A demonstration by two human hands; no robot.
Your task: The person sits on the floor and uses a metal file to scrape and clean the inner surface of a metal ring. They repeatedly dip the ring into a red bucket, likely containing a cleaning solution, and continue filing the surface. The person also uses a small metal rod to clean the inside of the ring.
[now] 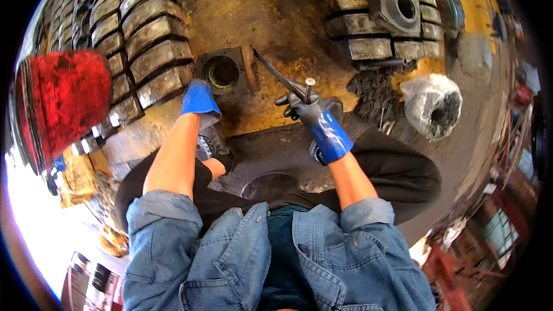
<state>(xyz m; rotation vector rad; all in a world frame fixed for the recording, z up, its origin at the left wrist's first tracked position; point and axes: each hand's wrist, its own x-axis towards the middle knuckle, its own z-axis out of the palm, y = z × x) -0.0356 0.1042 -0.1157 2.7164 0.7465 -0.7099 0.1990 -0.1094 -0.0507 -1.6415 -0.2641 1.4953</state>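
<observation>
My right hand, in a black glove with a blue cuff, is closed around a long dark metal tool that points away to the left. A short metal rod with a round head sticks up at the same hand; how the two are joined, I cannot tell. My left hand, with a blue cuff, reaches beside a square dark metal block with a round hole. Its fingers are hidden. Against the block's right side lies a rusty metal strip.
Rows of grey blocks line the left, with another stack at far right bearing a square holed piece. A red bucket lies at left. Dark loose material and a plastic bag are at right.
</observation>
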